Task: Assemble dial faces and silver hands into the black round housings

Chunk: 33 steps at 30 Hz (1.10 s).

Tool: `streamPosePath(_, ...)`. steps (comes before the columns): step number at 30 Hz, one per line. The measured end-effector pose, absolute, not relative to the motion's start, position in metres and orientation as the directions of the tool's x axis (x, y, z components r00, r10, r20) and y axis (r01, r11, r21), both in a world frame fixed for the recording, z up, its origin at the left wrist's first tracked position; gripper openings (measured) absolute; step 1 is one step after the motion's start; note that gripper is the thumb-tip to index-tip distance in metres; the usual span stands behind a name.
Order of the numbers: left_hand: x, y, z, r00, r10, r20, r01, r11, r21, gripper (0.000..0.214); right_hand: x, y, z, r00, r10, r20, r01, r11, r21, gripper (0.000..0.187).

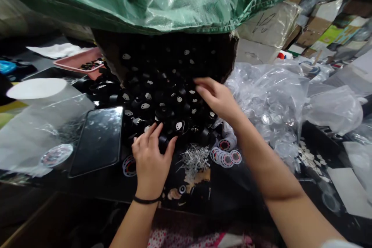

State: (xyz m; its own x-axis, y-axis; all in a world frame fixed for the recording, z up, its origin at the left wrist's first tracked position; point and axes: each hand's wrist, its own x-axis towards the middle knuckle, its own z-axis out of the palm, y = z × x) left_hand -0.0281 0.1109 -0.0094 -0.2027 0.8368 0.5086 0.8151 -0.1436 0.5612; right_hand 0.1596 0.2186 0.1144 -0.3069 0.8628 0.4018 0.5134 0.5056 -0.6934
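Observation:
A big heap of small black plastic parts [162,81] spills from under a green sack [151,0] onto the dark table. My left hand [151,159] sits at the heap's near edge, thumb and fingers pinched round one black part [163,141]. My right hand [216,97] reaches into the heap farther back, fingers curled down among the parts; what they grip, if anything, is hidden. Small round printed discs [225,157] and a little pile of thin metal pins [194,159] lie just in front of the heap.
A phone [99,139] lies face up at the left, beside clear plastic bags [35,131]. A pink tray [80,60] with black parts stands at the back left. Bags of clear round pieces [273,104] fill the right. Cardboard boxes [316,19] stack behind.

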Motion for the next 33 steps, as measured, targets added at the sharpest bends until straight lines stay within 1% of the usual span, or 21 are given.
streamPosePath(1, -0.029, 0.11, -0.009, -0.175, 0.836, 0.519, 0.815, -0.173, 0.554, 0.054, 0.178, 0.187, 0.109, -0.275, 0.889, 0.366, 0.502, 0.458, -0.734, 0.03)
streamPosePath(4, -0.029, 0.12, -0.008, -0.033, 0.845, 0.533, 0.84, -0.266, 0.474, 0.061, 0.221, 0.104, 0.081, -0.178, 0.979, 0.098, 0.458, 0.171, -0.873, 0.029)
streamPosePath(5, -0.028, 0.126, -0.006, 0.011, 0.85, 0.526, 0.848, -0.286, 0.446, 0.062, 0.23, 0.083, 0.069, -0.16, 0.986, 0.036, 0.436, 0.103, -0.894, 0.03)
streamPosePath(7, -0.029, 0.139, 0.0, 0.045, 0.86, 0.508, 0.854, -0.297, 0.427, 0.056, 0.24, 0.055, 0.049, -0.126, 0.991, -0.034, 0.421, 0.022, -0.907, 0.031)
streamPosePath(9, -0.028, 0.145, 0.008, 0.027, 0.863, 0.505, 0.851, -0.285, 0.442, 0.052, 0.242, 0.041, 0.036, -0.126, 0.989, -0.083, 0.407, -0.024, -0.913, 0.031)
streamPosePath(12, -0.021, 0.125, 0.017, -0.066, 0.826, 0.559, 0.811, -0.282, 0.513, 0.056, 0.235, 0.032, 0.029, -0.142, 0.979, -0.147, 0.331, -0.093, -0.939, 0.032)
streamPosePath(13, -0.015, 0.111, 0.016, -0.063, 0.829, 0.556, 0.773, -0.312, 0.552, 0.057, 0.232, 0.031, 0.028, -0.151, 0.975, -0.166, 0.28, -0.119, -0.953, 0.033)
streamPosePath(14, -0.008, 0.094, 0.015, -0.016, 0.848, 0.529, 0.717, -0.359, 0.597, 0.057, 0.228, 0.029, 0.026, -0.168, 0.968, -0.186, 0.22, -0.147, -0.964, 0.036)
streamPosePath(15, 0.0, 0.075, 0.011, 0.086, 0.885, 0.457, 0.64, -0.4, 0.655, 0.055, 0.225, 0.028, 0.025, -0.19, 0.961, -0.203, 0.158, -0.175, -0.972, 0.038)
streamPosePath(16, 0.008, 0.056, 0.007, 0.199, 0.918, 0.342, 0.554, -0.393, 0.734, 0.053, 0.222, 0.026, 0.023, -0.213, 0.952, -0.22, 0.105, -0.201, -0.974, 0.039)
streamPosePath(17, 0.015, 0.038, 0.002, 0.258, 0.942, 0.216, 0.467, -0.317, 0.825, 0.051, 0.219, 0.024, 0.021, -0.236, 0.943, -0.234, 0.065, -0.225, -0.972, 0.038)
streamPosePath(19, 0.028, 0.01, -0.007, 0.23, 0.972, -0.046, 0.253, -0.014, 0.967, 0.053, 0.217, 0.019, 0.016, -0.259, 0.931, -0.256, 0.026, -0.258, -0.966, 0.037)
streamPosePath(20, 0.033, 0.001, -0.011, 0.196, 0.965, -0.174, 0.109, 0.155, 0.982, 0.053, 0.217, 0.017, 0.015, -0.261, 0.928, -0.264, 0.023, -0.267, -0.963, 0.037)
streamPosePath(21, 0.036, -0.005, -0.013, 0.174, 0.939, -0.295, -0.043, 0.307, 0.951, 0.051, 0.219, 0.017, 0.015, -0.272, 0.924, -0.268, 0.037, -0.269, -0.963, 0.036)
streamPosePath(23, 0.04, -0.008, -0.014, 0.181, 0.855, -0.486, -0.29, 0.518, 0.805, 0.048, 0.228, 0.02, 0.016, -0.282, 0.926, -0.253, 0.143, -0.22, -0.965, 0.031)
streamPosePath(25, 0.04, -0.006, -0.011, 0.183, 0.784, -0.593, -0.429, 0.607, 0.669, 0.046, 0.242, 0.03, 0.018, -0.177, 0.964, -0.197, 0.408, -0.111, -0.906, 0.026)
streamPosePath(27, 0.041, -0.002, -0.007, 0.18, 0.759, -0.625, -0.499, 0.619, 0.607, 0.045, 0.257, 0.045, 0.018, -0.019, 0.995, -0.098, 0.674, -0.06, -0.737, 0.027)
streamPosePath(28, 0.042, 0.0, -0.005, 0.193, 0.763, -0.617, -0.521, 0.612, 0.595, 0.044, 0.264, 0.053, 0.018, 0.041, 0.998, -0.057, 0.75, -0.068, -0.658, 0.032)
streamPosePath(29, 0.043, 0.001, -0.004, 0.217, 0.774, -0.595, -0.537, 0.604, 0.589, 0.042, 0.269, 0.06, 0.016, 0.074, 0.997, -0.039, 0.79, -0.082, -0.608, 0.037)
streamPosePath(30, 0.044, 0.002, -0.003, 0.247, 0.783, -0.57, -0.545, 0.599, 0.586, 0.041, 0.273, 0.065, 0.014, 0.082, 0.996, -0.041, 0.802, -0.09, -0.591, 0.039)
streamPosePath(33, 0.046, 0.004, -0.002, 0.286, 0.794, -0.536, -0.547, 0.595, 0.589, 0.036, 0.278, 0.073, 0.01, 0.078, 0.996, -0.047, 0.788, -0.09, -0.61, 0.031)
